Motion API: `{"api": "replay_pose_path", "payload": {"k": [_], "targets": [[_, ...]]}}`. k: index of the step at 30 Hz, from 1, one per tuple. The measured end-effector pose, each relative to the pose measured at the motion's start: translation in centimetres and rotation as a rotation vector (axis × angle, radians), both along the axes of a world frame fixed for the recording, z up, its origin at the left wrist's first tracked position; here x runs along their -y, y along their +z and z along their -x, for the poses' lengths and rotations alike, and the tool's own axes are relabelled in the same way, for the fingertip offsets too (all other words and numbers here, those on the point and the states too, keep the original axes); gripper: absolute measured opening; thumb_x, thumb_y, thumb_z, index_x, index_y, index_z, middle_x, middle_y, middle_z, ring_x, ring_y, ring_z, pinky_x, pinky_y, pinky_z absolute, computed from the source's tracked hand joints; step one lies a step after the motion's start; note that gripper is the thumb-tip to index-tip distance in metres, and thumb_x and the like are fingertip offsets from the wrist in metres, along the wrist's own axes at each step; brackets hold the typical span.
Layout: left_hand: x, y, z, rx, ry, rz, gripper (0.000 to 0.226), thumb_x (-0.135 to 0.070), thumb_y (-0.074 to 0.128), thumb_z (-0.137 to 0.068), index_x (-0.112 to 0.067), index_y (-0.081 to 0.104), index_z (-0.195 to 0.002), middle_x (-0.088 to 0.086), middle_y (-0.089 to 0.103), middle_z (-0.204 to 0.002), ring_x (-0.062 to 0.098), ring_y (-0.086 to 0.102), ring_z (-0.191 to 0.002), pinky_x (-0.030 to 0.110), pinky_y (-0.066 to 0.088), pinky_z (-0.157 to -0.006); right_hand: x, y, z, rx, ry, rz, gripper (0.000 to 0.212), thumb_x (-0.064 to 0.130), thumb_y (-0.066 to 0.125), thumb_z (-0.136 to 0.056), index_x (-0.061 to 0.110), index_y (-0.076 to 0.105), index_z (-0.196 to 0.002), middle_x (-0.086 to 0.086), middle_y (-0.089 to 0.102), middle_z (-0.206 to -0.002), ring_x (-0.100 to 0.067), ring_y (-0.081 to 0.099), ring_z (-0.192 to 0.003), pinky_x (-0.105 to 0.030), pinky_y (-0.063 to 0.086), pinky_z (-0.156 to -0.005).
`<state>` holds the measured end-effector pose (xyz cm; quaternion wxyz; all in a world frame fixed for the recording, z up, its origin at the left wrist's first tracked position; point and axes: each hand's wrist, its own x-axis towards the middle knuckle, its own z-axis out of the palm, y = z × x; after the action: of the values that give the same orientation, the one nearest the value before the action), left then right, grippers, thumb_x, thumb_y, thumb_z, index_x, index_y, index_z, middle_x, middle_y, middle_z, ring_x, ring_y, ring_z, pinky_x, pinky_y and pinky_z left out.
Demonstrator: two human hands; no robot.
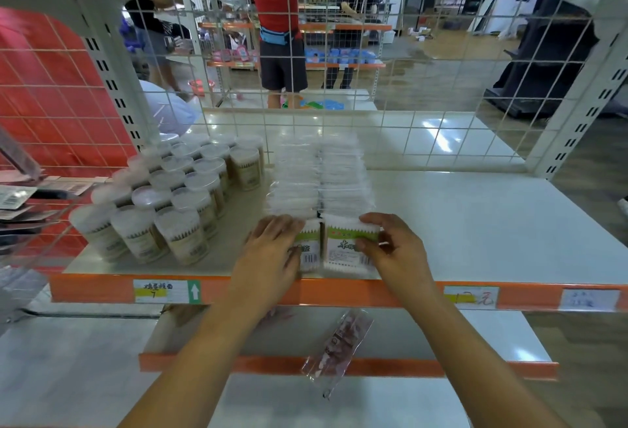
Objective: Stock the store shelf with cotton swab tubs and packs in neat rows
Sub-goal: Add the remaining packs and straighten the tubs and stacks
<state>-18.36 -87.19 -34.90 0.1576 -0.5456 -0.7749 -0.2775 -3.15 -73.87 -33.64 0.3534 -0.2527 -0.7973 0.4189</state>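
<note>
Two rows of clear cotton swab packs (319, 172) run front to back on the white shelf (475, 223). My left hand (272, 251) holds the front pack of the left row (310, 244), fingers curled over its top. My right hand (390, 244) grips the front pack of the right row (343, 247), thumb on its green-labelled face. Round clear cotton swab tubs (163, 203) stand in several neat rows to the left of the packs.
A white wire grid (407, 105) backs the shelf. The shelf front is an orange rail with price labels (163, 291). On the lower shelf lies a clear plastic packet (334, 349). Hanging goods sit at far left. People stand beyond the grid.
</note>
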Motion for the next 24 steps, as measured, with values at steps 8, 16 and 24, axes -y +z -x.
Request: {"api": "replay_pose_path", "payload": {"k": [8,16,24], "targets": [[-0.2,-0.4,-0.2,-0.065,0.058,0.015,0.042,-0.006,0.074,-0.066,-0.009,0.065,-0.107,0.008,0.064,-0.107,0.027,0.052,-0.101,0.046,0.05,-0.078,-0.7,-3.7,0.9,0.058,-0.284,-0.462,0.031,0.037,0.057,-0.078,0.022,0.065,-0.105,-0.011,0.048,-0.112,-0.024,0.041,-0.102,-0.042,0.042,-0.084],[-1.0,0.0,-0.2,-0.108,0.076,0.066,0.05,-0.018,0.079,-0.068,-0.009,0.063,-0.114,0.014,0.058,-0.125,0.036,0.053,-0.118,0.052,0.037,-0.097,-0.1,-2.4,2.5,0.292,-0.135,-0.893,0.048,0.032,0.041,-0.081,0.016,0.049,-0.126,-0.007,0.051,-0.135,-0.026,0.037,-0.131,-0.047,0.001,-0.11],[-1.3,-0.2,0.7,-0.115,0.011,0.144,0.066,-0.016,0.091,-0.048,-0.011,0.067,-0.109,0.01,0.066,-0.114,0.031,0.062,-0.107,0.051,0.041,-0.09,-0.4,-1.9,3.2,0.351,-0.091,-0.975,0.041,0.029,0.054,-0.075,0.011,0.069,-0.108,-0.006,0.068,-0.112,-0.021,0.064,-0.106,-0.043,0.022,-0.112]]}}
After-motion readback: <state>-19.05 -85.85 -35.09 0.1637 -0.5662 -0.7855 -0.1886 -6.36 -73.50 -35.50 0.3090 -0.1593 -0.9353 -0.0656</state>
